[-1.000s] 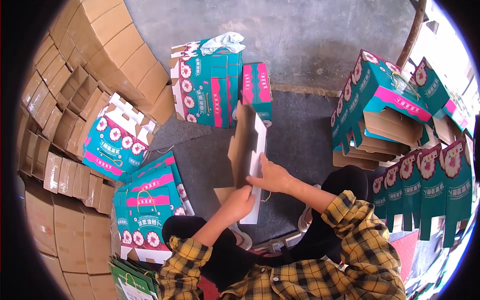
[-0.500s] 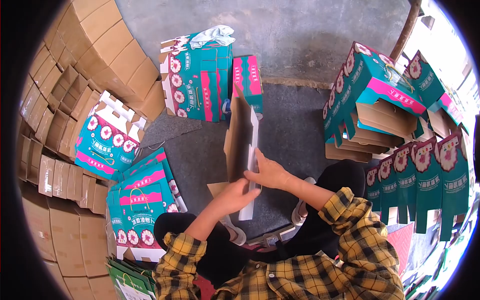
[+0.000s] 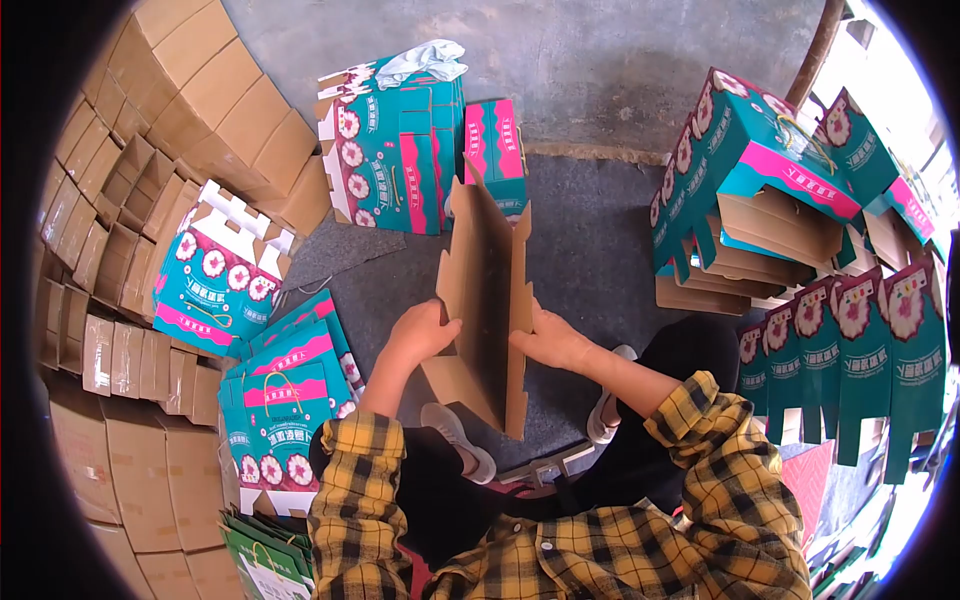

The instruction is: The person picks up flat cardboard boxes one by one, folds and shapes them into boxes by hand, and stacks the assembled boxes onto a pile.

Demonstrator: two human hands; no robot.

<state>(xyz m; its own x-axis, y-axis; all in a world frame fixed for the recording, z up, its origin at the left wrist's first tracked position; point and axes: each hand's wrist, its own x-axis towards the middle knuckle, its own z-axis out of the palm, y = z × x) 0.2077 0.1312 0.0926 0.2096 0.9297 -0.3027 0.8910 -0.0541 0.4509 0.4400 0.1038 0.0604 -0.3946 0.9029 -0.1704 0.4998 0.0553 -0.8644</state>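
An opened cardboard carton [image 3: 487, 290], brown on the inside, stands in the middle between my knees. Its two long walls are spread apart, and its outer faces are mostly hidden. My left hand [image 3: 424, 332] grips the left wall, fingers closed on the edge. On the opposite wall, my right hand [image 3: 552, 340] is closed over the edge, its thumb toward the inside. A brown flap hangs out at the carton's lower left.
Teal and pink cartons lie in piles at the left [image 3: 290, 400], behind [image 3: 400, 160] and at the right [image 3: 770, 170]. Brown boxes [image 3: 240, 120] are stacked along the left. Folded teal cartons [image 3: 855, 350] stand at the lower right.
The carton has been spread wider, so its inside now shows. My left hand has moved from the near edge to the left wall. My right hand has shifted slightly right.
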